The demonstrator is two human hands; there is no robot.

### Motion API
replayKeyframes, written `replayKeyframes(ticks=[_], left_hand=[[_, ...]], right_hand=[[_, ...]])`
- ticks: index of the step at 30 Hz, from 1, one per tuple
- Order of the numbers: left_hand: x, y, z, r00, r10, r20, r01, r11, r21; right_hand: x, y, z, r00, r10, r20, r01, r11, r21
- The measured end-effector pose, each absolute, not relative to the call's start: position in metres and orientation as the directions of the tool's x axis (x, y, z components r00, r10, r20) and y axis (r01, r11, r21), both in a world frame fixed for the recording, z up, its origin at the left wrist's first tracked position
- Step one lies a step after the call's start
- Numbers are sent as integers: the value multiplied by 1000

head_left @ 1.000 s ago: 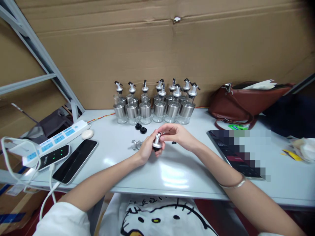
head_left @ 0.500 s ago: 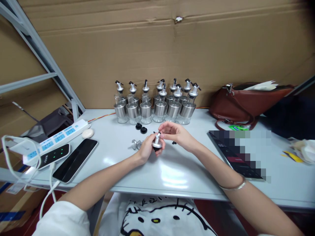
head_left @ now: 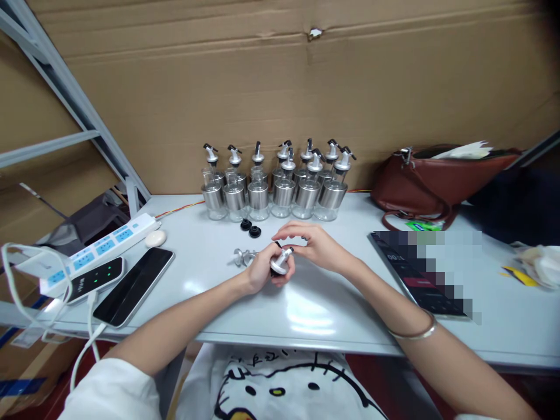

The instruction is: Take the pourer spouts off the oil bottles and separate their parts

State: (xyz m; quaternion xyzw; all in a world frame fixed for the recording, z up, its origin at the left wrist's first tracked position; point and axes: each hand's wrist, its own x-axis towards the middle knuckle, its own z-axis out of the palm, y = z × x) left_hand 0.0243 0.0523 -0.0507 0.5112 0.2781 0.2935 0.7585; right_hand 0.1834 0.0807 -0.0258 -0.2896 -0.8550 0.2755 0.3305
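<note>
- L hand (head_left: 261,269) was closed round the base of a small metal pourer top (head_left: 281,263), gripping it just above the surface (head_left: 306,306), near the front-middle.
- R hand (head_left: 315,248) was arched over it from the right, w/ thumb and fingertips pinched at the spout tip. Whether a tiny black part sat between them couldn't be told, too small.
- Pourer top was tilted, spout pointing up and right toward the R hand. It was touching both hands and clear of the surface.
- Step in hand, as a judgement: fiddly work at the spout end, L hand as the holder and R hand doing the fine bit.
- Next move, judged: calls for a steady L grip and a light, exact pinch from the R, since the part is small and slick metal. Too much force could twist it out of the fingers.
- A second pourer top (head_left: 241,256) lay on its side just left of the L hand, apart from it.
- Two black stoppers (head_left: 250,228) sat a bit further back, near the bottles.
- Row of glass-and-steel bottles (head_left: 283,195), each w/ a pourer fitted, stood upright at the back against the cardboard wall (head_left: 262,87).
- Left side: power strip (head_left: 100,245), a phone (head_left: 131,286), and a device w/ green lights (head_left: 96,279).
- Right side: brown bag (head_left: 433,181), well apart from the hands.
</note>
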Motion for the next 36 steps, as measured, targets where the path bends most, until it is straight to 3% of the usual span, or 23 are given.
replayKeyframes(ticks=[4, 8, 17, 20, 23, 26, 30, 36], left_hand=[[24, 53, -52, 694, 704, -147, -136, 330, 934], [24, 53, -52, 664, 733, -146, -153, 325, 933], [27, 57, -54, 424, 896, -133, -248, 256, 934], [27, 57, -53, 380, 916, -127, -270, 241, 932], [27, 57, -53, 368, 923, -116, -280, 229, 932], [27, 57, -54, 360, 926, -114, -289, 227, 930], [27, 57, -54, 358, 927, -111, -289, 223, 931], [27, 58, -54, 357, 928, -108, -287, 219, 932]], right_hand=[[184, 81, -28, -646, 612, 456, 266, 741, -617], [183, 82, -28, -630, 617, 471, 327, 761, -560], [191, 90, -23, -215, 887, 409, 640, 444, -627], [200, 95, -23, -158, 923, 352, 797, 330, -506], [209, 97, -23, -134, 966, 222, 945, 192, -265], [216, 96, -21, -85, 991, 107, 992, 94, -83], [219, 97, -23, -46, 996, 76, 997, 50, -53], [219, 103, -38, -185, 983, 12, 973, 184, -136]])
